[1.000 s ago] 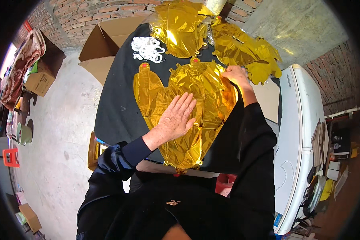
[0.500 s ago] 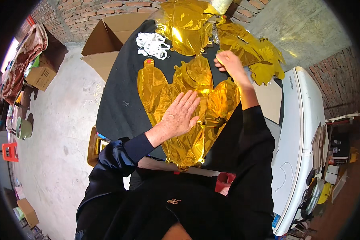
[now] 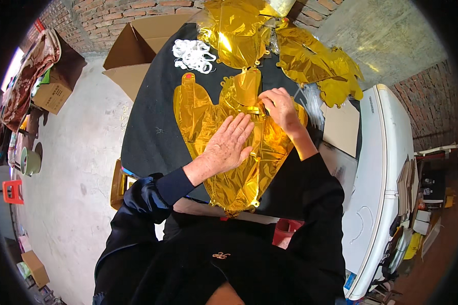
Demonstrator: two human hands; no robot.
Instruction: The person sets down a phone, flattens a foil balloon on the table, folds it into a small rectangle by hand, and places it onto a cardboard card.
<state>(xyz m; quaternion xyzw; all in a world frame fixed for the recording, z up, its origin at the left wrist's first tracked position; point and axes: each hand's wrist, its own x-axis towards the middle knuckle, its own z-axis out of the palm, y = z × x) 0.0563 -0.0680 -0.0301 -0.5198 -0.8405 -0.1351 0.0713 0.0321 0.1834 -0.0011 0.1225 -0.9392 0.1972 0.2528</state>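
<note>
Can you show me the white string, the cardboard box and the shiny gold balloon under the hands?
white string (image 3: 193, 55), head view, middle of bundle.
cardboard box (image 3: 155, 30), head view, open flap.
gold balloon (image 3: 198, 114), head view, left lobe.

Counts from the head view:
- Hands: 2. The left hand (image 3: 232, 145) and right hand (image 3: 280, 108) are both on the flat gold foil balloon (image 3: 213, 122) mid-tabletop.
- Gold foil balloons: 1 flat under the hands, plus a crumpled gold foil heap (image 3: 290, 46) at the tabletop's far edge; the number in the heap can't be told, at least 2.
- White string bundle (image 3: 193, 55): 1, far-left part of the tabletop.
- Black tabletop (image 3: 147, 127): 1.
- Open cardboard box (image 3: 137, 46): 1, off the far-left corner.
- Flat cardboard sheet (image 3: 341, 127): 1, at the right edge.
- Smaller cardboard boxes on the floor: 2, one far left (image 3: 51, 96), one bottom left (image 3: 35, 267).
- Red stool (image 3: 12, 191): 1.
- Tape roll (image 3: 29, 161): 1.
</note>
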